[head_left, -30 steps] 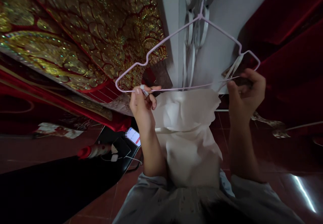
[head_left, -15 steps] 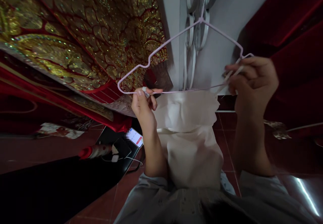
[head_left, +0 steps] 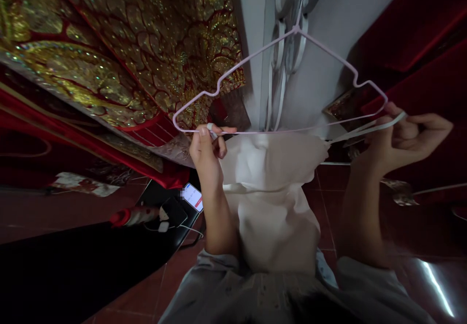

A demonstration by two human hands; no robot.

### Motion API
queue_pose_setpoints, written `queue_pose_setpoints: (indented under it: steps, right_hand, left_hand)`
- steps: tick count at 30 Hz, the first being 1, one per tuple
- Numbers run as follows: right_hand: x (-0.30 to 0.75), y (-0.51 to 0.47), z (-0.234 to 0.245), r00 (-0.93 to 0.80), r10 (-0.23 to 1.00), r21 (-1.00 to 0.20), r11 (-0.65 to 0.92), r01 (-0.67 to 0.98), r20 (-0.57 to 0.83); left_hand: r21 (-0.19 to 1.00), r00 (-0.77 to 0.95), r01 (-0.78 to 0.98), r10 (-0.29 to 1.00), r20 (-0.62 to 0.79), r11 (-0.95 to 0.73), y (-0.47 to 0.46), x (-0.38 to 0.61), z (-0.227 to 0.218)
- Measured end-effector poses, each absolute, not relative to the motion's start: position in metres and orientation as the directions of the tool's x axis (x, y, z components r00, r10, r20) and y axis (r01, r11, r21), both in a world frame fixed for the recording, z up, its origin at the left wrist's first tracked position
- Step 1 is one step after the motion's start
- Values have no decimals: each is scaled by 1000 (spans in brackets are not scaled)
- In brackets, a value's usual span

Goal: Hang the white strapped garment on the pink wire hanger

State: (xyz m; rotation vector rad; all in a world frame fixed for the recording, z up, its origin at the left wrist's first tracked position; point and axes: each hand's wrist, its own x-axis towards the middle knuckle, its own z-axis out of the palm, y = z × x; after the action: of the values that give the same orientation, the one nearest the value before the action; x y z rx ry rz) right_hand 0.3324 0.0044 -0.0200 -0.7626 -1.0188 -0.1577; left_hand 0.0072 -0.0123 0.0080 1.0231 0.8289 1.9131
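Note:
A pale pink wire hanger (head_left: 255, 59) hangs in front of me. My left hand (head_left: 206, 149) pinches its bottom bar near the left end, together with the top edge of a white garment (head_left: 273, 188) that droops below the bar. My right hand (head_left: 404, 139) is off the hanger's right end, fingers closed on a thin white strap (head_left: 359, 130) of the garment, pulled taut to the right.
A red and gold embroidered dress (head_left: 138, 46) hangs at the upper left. Dark red cloth (head_left: 426, 46) fills the right. A phone (head_left: 192, 196) and a red-handled tool (head_left: 131, 217) lie on a black surface at the lower left. A grey wall (head_left: 328, 32) stands behind the hanger.
My right hand has moved right and down, off the hanger's right end, drawing the white strap out. The left hand has stayed on the bar.

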Motion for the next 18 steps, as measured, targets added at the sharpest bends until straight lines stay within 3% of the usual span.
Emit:
queue_pose_setpoints:
  steps: [2,6,8,11,13,15,18]
  right_hand:
    - [310,-2,-16,515,321,-547,747,378,795]
    - [281,-10,-14,266,690,-739,610,287,673]
    - [277,-13,-18,178,774,-785,552,283,608]
    - [278,-15,-25,181,769,-781,555,287,613]
    - [280,-13,-27,184,760,-773,562,293,623]
    - [281,-11,-27,172,756,-765,572,295,632]
    - [284,-7,-24,155,726,-731,608,310,670]
  left_hand:
    - [816,-352,-348,871,342,-461,-14,11,7]
    - [815,-344,-371,881,324,-445,-16,13,5]
    - [818,-372,-344,866,333,-462,-15,6,2]
    - [793,-521,-219,756,397,-568,-9,-19,-7]
    - [744,-645,-71,600,474,-665,-4,-39,-11]
    - [698,-652,54,505,566,-714,0,-56,-10]
    - [736,-431,81,642,633,-672,4,-63,7]
